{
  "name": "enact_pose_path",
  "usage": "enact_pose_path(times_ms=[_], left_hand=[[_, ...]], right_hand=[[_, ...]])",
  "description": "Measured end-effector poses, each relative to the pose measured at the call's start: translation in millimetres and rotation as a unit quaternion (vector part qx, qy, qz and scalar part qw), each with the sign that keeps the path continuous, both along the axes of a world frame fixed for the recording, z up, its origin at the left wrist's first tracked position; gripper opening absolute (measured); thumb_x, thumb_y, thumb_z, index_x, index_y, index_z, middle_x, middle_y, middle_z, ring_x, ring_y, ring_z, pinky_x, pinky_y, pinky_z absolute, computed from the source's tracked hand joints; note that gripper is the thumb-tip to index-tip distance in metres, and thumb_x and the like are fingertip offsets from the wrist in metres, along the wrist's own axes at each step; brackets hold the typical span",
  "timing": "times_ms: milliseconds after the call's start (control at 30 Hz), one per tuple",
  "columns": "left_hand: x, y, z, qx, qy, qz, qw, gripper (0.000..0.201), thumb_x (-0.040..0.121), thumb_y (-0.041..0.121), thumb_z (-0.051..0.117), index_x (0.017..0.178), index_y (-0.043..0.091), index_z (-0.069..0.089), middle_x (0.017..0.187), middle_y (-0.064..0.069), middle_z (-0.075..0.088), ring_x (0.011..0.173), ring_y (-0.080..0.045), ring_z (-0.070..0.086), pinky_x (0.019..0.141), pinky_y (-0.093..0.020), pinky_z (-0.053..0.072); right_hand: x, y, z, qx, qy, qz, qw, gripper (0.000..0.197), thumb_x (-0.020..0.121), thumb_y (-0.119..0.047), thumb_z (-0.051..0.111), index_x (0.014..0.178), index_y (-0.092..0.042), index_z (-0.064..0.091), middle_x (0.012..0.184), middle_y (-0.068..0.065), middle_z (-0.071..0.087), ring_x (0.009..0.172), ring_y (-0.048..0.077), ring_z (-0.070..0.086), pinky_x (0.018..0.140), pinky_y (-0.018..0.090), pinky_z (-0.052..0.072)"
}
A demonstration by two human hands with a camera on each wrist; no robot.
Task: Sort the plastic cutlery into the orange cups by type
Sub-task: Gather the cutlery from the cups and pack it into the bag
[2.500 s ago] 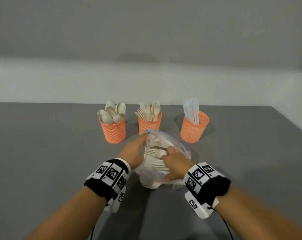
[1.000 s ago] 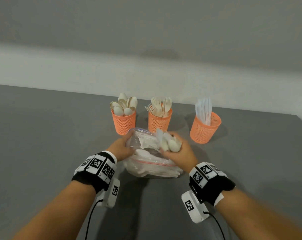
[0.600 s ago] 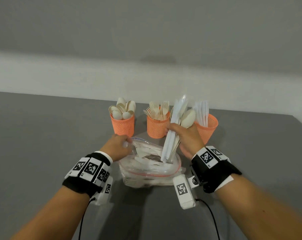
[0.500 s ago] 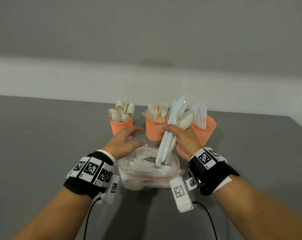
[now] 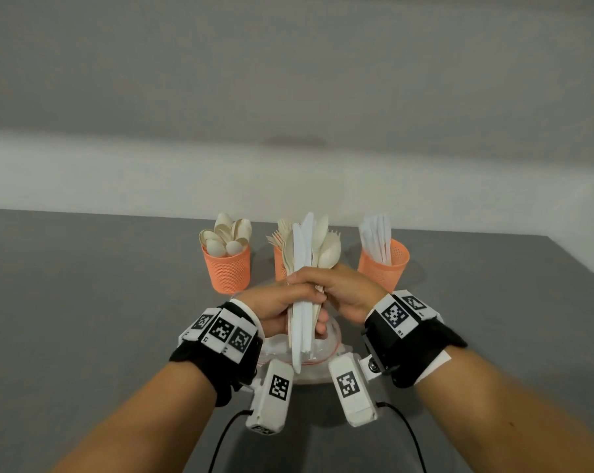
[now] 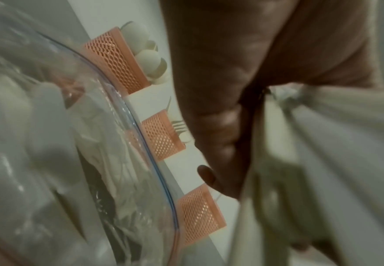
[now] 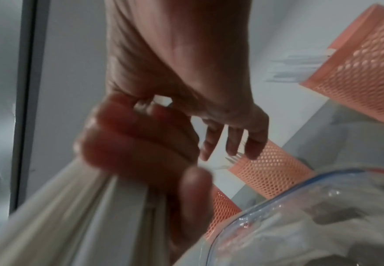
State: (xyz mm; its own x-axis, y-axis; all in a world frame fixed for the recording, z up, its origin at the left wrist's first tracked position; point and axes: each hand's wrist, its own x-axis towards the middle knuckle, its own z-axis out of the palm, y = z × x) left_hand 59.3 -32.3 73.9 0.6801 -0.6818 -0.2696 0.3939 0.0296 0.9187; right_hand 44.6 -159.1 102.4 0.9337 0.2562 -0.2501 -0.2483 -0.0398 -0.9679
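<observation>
My left hand (image 5: 283,298) grips a mixed bundle of white knives, spoons and forks (image 5: 309,254), held upright just above the clear zip bag (image 5: 322,353). My right hand (image 5: 348,290) lies against the bundle's right side. In the right wrist view its fingers (image 7: 232,142) hang loose, clear of the bundle (image 7: 72,216), while the left hand's fingers (image 7: 136,144) wrap it. Behind stand three orange cups: spoons (image 5: 227,271), forks (image 5: 279,268) mostly hidden by the bundle, knives (image 5: 384,264).
The bag (image 6: 72,162) still holds several pieces and lies on the grey table (image 5: 84,319) right under my wrists. The cups stand in a row just behind it. A pale wall runs along the table's far edge.
My right hand pulled a bundle of cutlery out of the bag and lifted it. My left hand let go of the bag, rose and closed round the bundle.
</observation>
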Motion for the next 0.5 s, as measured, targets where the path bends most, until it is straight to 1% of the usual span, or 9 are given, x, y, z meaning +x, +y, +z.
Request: enact_pose_path(times_ms=[67, 100, 200, 233, 300, 367, 400, 433, 500], left_hand=[[2, -5, -2, -0.038, 0.01, 0.037, 0.999, 0.016, 0.07, 0.004, 0.055, 0.061, 0.005, 0.069, 0.058, -0.007, 0.064, 0.052, -0.014, 0.063, 0.057, -0.028, 0.056], [3, -7, -2, -0.053, 0.015, 0.054, 0.997, 0.016, 0.07, 0.003, 0.055, 0.061, 0.005, 0.069, 0.058, -0.006, 0.063, 0.05, -0.013, 0.061, 0.053, -0.025, 0.055], [8, -13, -5, -0.091, 0.033, 0.098, 0.99, 0.01, 0.073, 0.008, 0.061, 0.082, 0.004, 0.061, 0.064, -0.006, 0.056, 0.049, -0.011, 0.057, 0.05, -0.023, 0.052], [12, -12, -8, -0.094, 0.033, 0.119, 0.988, 0.02, 0.072, 0.012, 0.067, 0.088, 0.005, 0.058, 0.066, -0.006, 0.052, 0.05, -0.011, 0.056, 0.051, -0.024, 0.052], [18, -11, -11, -0.101, 0.023, 0.15, 0.983, 0.045, 0.065, 0.026, 0.081, 0.095, 0.004, 0.057, 0.071, -0.006, 0.049, 0.054, -0.012, 0.057, 0.054, -0.025, 0.052], [20, -11, -12, -0.121, 0.025, 0.179, 0.976, 0.063, 0.066, 0.034, 0.08, 0.113, -0.001, 0.057, 0.081, -0.008, 0.057, 0.065, -0.014, 0.063, 0.058, -0.027, 0.054], [20, -12, -12, -0.134, 0.026, 0.191, 0.972, 0.062, 0.071, 0.032, 0.073, 0.12, -0.001, 0.055, 0.089, -0.011, 0.061, 0.074, -0.017, 0.066, 0.063, -0.028, 0.056], [20, -14, -10, -0.143, 0.021, 0.195, 0.97, 0.056, 0.076, 0.03, 0.066, 0.121, -0.001, 0.054, 0.094, -0.014, 0.061, 0.081, -0.02, 0.065, 0.067, -0.029, 0.058], [19, -17, -8, -0.15, 0.006, 0.196, 0.969, 0.052, 0.078, 0.03, 0.058, 0.118, -0.002, 0.054, 0.096, -0.017, 0.059, 0.084, -0.022, 0.063, 0.072, -0.028, 0.057]], right_hand=[[1, -1, 0, -0.019, 0.014, 0.004, 1.0, 0.034, 0.072, -0.023, 0.071, 0.094, 0.002, 0.066, 0.095, 0.036, 0.057, 0.087, 0.038, 0.049, 0.07, 0.037, 0.044], [3, -2, 0, -0.024, 0.015, 0.003, 1.0, 0.039, 0.073, -0.025, 0.071, 0.099, 0.003, 0.064, 0.097, 0.034, 0.058, 0.088, 0.037, 0.049, 0.068, 0.036, 0.044], [11, -8, -5, -0.043, -0.038, -0.068, 0.996, 0.045, 0.081, -0.035, 0.067, 0.117, -0.012, 0.056, 0.103, 0.017, 0.066, 0.089, 0.033, 0.06, 0.074, 0.038, 0.05], [12, -11, -7, -0.06, -0.07, -0.125, 0.988, 0.05, 0.079, -0.037, 0.068, 0.121, -0.015, 0.051, 0.104, 0.009, 0.065, 0.091, 0.025, 0.062, 0.079, 0.035, 0.05], [10, -17, -11, -0.083, -0.162, -0.22, 0.958, 0.046, 0.078, -0.027, 0.07, 0.117, -0.016, 0.049, 0.095, -0.002, 0.056, 0.089, 0.013, 0.055, 0.08, 0.027, 0.045], [4, -18, -11, -0.11, -0.211, -0.172, 0.956, 0.04, 0.077, -0.01, 0.068, 0.112, -0.015, 0.05, 0.086, -0.006, 0.05, 0.082, 0.011, 0.049, 0.078, 0.023, 0.043], [2, -16, -11, -0.138, -0.218, -0.117, 0.959, 0.041, 0.076, -0.007, 0.066, 0.112, -0.015, 0.049, 0.085, -0.006, 0.049, 0.079, 0.009, 0.049, 0.076, 0.02, 0.043], [-1, -12, -11, -0.177, -0.23, -0.069, 0.955, 0.042, 0.076, -0.007, 0.066, 0.113, -0.015, 0.048, 0.086, -0.006, 0.049, 0.077, 0.007, 0.048, 0.071, 0.015, 0.042], [0, -5, -16, -0.273, -0.289, -0.034, 0.917, 0.037, 0.077, -0.014, 0.066, 0.109, -0.013, 0.048, 0.09, -0.003, 0.05, 0.073, 0.001, 0.047, 0.062, 0.01, 0.04]])
